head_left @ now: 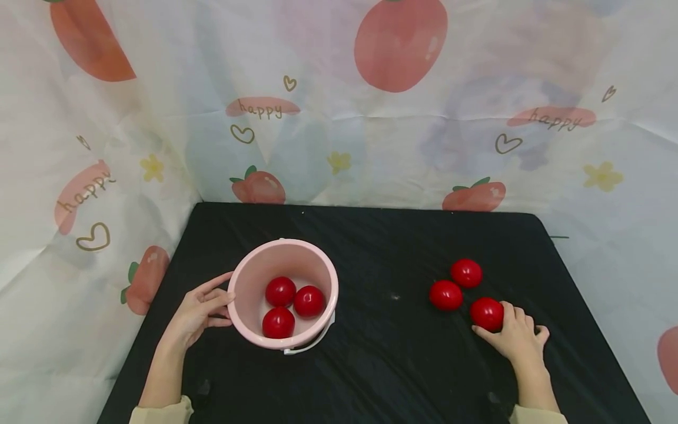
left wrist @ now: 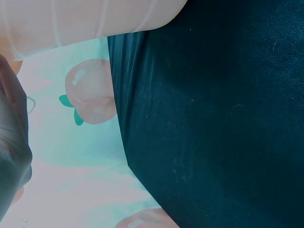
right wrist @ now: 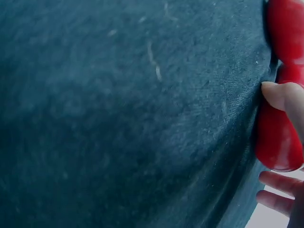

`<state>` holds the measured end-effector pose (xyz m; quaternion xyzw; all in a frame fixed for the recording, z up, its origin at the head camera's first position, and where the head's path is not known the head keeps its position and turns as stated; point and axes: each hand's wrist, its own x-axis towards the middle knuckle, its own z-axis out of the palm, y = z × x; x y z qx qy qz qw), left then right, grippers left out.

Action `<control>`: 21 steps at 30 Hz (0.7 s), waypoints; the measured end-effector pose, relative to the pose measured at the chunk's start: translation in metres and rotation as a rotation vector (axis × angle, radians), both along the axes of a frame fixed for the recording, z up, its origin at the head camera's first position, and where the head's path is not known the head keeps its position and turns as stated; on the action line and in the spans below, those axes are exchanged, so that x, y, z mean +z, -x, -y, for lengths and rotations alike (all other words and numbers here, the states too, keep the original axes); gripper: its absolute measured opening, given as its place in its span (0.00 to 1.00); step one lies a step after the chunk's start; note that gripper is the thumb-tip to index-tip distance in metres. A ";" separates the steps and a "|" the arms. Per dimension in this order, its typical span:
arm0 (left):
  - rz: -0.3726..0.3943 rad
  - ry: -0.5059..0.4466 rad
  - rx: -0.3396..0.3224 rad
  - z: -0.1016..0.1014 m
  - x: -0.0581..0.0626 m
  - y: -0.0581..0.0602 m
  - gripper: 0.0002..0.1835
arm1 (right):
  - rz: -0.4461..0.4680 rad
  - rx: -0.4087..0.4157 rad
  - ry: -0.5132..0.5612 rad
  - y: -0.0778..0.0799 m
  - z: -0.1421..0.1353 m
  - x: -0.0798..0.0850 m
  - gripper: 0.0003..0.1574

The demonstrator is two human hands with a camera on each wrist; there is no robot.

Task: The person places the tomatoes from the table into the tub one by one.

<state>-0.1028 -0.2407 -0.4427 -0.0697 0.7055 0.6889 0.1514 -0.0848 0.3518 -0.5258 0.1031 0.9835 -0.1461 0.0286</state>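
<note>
A pink bucket (head_left: pixel 241 294) stands on the left half of the black-covered table, its mouth facing up. Inside it lie three glossy red balls (head_left: pixel 280 291). My left hand (head_left: pixel 193 315) holds the bucket at its left side, fingertips at the rim; in the left wrist view the bucket's pale outer wall (left wrist: pixel 85 21) crosses the top. Over on the right, my right hand (head_left: pixel 519 338) grips a red ball (head_left: pixel 487 314) between thumb and fingers. Right behind it are two more balls, one at the left (head_left: pixel 446 295) and one farther back (head_left: pixel 467 273).
Black cloth (head_left: pixel 381 365) covers the table between the bucket and the loose balls. The bucket's white handle (head_left: pixel 312 344) hangs down at its lower right. A fruit-printed curtain (head_left: pixel 339 135) surrounds the table's back and sides.
</note>
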 end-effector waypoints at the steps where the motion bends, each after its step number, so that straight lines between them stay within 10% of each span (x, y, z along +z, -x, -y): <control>1: 0.000 -0.001 -0.001 0.000 0.000 0.000 0.33 | -0.005 0.009 -0.007 0.000 0.000 0.000 0.51; 21: -0.003 0.001 0.000 0.001 0.000 0.000 0.33 | -0.246 0.339 -0.177 0.054 0.058 0.080 0.50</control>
